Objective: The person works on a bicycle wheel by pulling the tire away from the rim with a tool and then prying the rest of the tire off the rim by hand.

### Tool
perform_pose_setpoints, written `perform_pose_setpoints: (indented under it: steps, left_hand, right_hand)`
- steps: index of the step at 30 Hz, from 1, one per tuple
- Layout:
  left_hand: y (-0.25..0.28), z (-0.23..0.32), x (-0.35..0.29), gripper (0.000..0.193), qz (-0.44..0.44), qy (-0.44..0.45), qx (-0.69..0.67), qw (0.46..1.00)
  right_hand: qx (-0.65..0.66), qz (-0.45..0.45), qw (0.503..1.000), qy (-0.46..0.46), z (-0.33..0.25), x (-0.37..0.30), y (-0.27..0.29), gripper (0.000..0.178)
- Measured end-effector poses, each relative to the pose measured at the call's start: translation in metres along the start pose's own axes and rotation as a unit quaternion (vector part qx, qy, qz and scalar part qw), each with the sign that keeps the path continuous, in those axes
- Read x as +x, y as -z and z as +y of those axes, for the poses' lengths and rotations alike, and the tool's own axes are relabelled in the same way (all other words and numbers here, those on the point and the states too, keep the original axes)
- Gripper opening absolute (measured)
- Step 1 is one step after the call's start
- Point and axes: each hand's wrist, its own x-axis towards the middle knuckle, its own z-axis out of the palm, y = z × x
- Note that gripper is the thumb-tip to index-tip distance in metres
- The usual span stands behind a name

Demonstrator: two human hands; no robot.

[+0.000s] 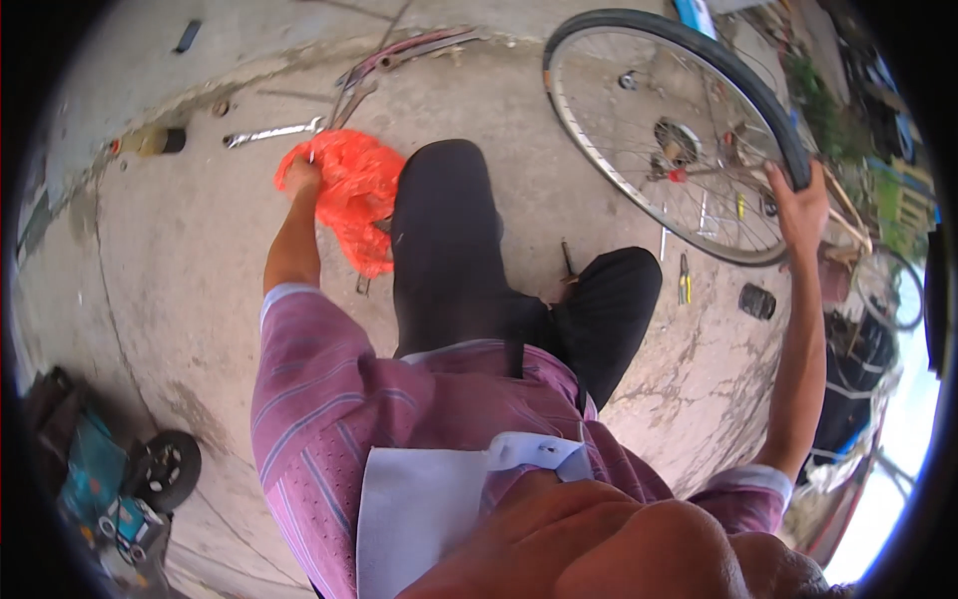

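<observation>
Bicycle wheel (750,83) at far right is gripped by its edge in a person's right hand (801,208), while at far left the left hand (302,178) clutches a red plastic bag (354,172) near a silver wrench (274,133) on concrete floor (205,260).

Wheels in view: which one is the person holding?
The large spoked wheel, upper right: the right hand grips its edge. No hand touches the small wheel, lower left, or the thin wheel, far right.
</observation>
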Motion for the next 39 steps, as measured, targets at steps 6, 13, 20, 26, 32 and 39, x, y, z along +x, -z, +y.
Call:
perform_pose_setpoints:
  steps: [6,13,20,26,32,39]
  left_hand:
    - [0.038,-0.052,0.012,0.036,0.230,-0.209,-0.193,0.931]
    - [0.208,0.162,-0.133,0.042,-0.059,-0.344,-0.310,0.884]
    - [0.305,0.317,-0.303,0.036,-0.083,-0.668,-0.145,0.725]
    - [0.326,0.365,-0.343,0.032,-0.051,-0.730,-0.034,0.681]
    - [0.340,0.382,-0.361,0.031,-0.023,-0.773,0.059,0.631]
    - [0.378,0.421,-0.397,0.029,-0.065,-0.769,0.238,0.590]
  right_hand:
    - [-0.017,0.001,0.999,0.028,-0.022,0.023,-0.001,0.071]
    - [-0.016,0.019,1.000,0.008,-0.007,-0.010,0.005,0.066]
    - [0.006,0.046,0.999,0.026,-0.032,-0.031,0.010,0.053]
    - [0.034,0.096,0.993,0.063,-0.039,-0.060,0.016,0.046]
    - [0.055,0.111,0.988,0.089,-0.035,-0.083,0.020,0.046]
    - [0.092,0.084,0.984,0.130,-0.027,-0.097,0.017,0.047]
